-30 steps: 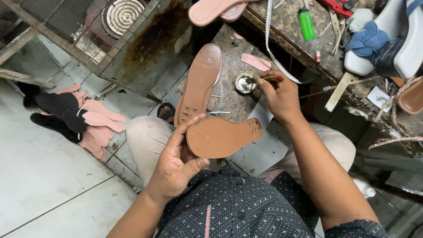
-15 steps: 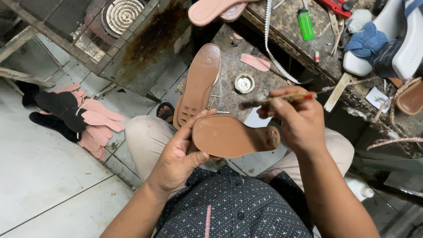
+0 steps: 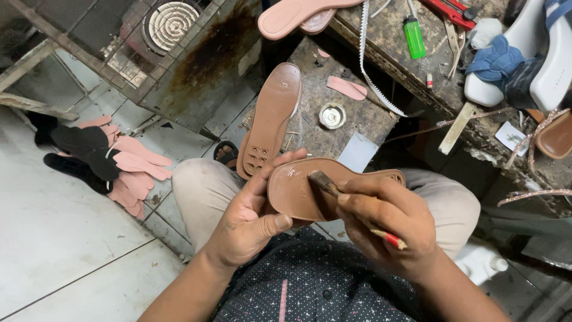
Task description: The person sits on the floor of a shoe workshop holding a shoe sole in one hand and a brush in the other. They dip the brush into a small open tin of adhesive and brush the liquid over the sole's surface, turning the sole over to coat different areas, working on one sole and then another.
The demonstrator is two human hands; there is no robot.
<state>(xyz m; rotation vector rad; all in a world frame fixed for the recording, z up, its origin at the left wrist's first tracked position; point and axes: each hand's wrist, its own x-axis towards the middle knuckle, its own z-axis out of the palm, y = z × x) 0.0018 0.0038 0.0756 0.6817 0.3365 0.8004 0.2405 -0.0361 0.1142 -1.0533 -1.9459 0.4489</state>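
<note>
My left hand (image 3: 250, 214) grips a flat brown shoe sole (image 3: 298, 188) by its heel end, over my lap. My right hand (image 3: 387, 223) holds a small brush (image 3: 325, 183) with a red-tipped handle, its dark bristle end resting on the sole's upper face. A second brown sole (image 3: 271, 119) with small holes near its heel lies on the stained work block (image 3: 351, 113) in front of my knees. A small round tin (image 3: 331, 115) sits on that block, beyond the held sole.
Pink and black insole cut-outs (image 3: 113, 161) lie piled on the tiled floor at left. The bench at upper right holds a green lighter (image 3: 413, 36), a pink sole (image 3: 292, 13), a white zipper strip (image 3: 364, 53), blue cloth (image 3: 494, 59) and white shoe parts (image 3: 548, 53).
My right hand left the tin on the block and brought the brush down onto the sole. My left hand raised the sole slightly and turned it more level.
</note>
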